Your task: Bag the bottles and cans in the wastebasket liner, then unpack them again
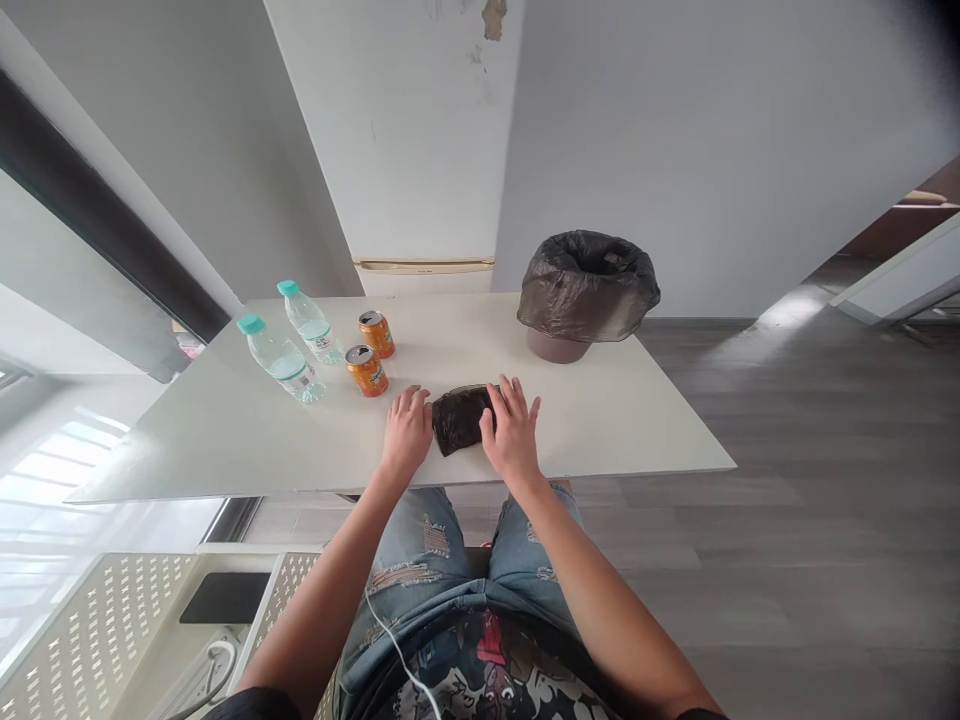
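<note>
A black plastic bag (459, 418), folded into a flat bundle, lies on the white table in front of me. At its left edge is my left hand (409, 432), palm down, fingers lying slightly bent and grasping nothing. My right hand (513, 438) rests over the bundle's right end with fingers spread, hiding that end. Left of the hands are two orange cans (367, 371), tops facing up. Two clear bottles with teal caps (281, 362) stand upright beyond the cans.
A trash bin (559, 347) lined with a dark bag (570, 305) stands at the table's back right. The white table (615, 430) ends close to my lap. A white fridge (420, 150) is behind it. At lower left is a perforated white container (97, 620) with a cable.
</note>
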The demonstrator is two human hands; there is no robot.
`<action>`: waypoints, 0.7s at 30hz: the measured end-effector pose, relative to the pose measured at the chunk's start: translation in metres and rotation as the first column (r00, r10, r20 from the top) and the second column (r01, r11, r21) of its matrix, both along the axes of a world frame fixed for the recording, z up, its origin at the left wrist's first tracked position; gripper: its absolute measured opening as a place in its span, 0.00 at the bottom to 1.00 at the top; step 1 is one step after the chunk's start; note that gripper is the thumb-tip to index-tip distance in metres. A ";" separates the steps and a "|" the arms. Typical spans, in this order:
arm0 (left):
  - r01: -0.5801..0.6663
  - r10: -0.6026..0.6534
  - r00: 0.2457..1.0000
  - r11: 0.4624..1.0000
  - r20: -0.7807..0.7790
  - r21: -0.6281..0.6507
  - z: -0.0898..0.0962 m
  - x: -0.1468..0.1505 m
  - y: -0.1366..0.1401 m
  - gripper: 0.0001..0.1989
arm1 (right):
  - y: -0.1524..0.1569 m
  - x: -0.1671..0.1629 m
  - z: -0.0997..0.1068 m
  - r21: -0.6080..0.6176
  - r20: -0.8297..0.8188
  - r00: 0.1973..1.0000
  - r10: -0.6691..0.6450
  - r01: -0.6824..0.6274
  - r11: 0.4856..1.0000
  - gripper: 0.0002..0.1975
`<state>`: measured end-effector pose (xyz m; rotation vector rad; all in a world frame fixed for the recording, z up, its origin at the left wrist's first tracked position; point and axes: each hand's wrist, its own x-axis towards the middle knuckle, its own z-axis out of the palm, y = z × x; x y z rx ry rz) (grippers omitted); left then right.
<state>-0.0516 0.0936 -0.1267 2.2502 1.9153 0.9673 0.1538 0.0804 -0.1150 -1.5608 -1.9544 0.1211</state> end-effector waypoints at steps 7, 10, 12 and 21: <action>-0.109 0.093 0.976 0.991 -0.197 -0.071 -0.012 -0.007 0.005 0.15 | 0.024 -0.048 -0.005 -0.158 0.145 0.966 0.215 -0.192 0.969 0.28; -0.115 0.091 0.968 0.989 -0.234 -0.090 -0.010 -0.005 0.003 0.17 | 0.033 -0.055 -0.013 -0.275 0.204 0.959 0.194 -0.134 0.952 0.34; -0.118 0.091 0.966 0.988 -0.241 -0.100 -0.009 -0.004 0.002 0.18 | 0.036 -0.054 -0.016 -0.328 0.218 0.954 0.206 -0.127 0.936 0.36; -0.124 0.099 0.961 0.989 -0.259 -0.083 -0.010 -0.004 0.002 0.18 | 0.035 -0.052 -0.020 -0.294 0.238 0.950 0.202 -0.128 0.947 0.35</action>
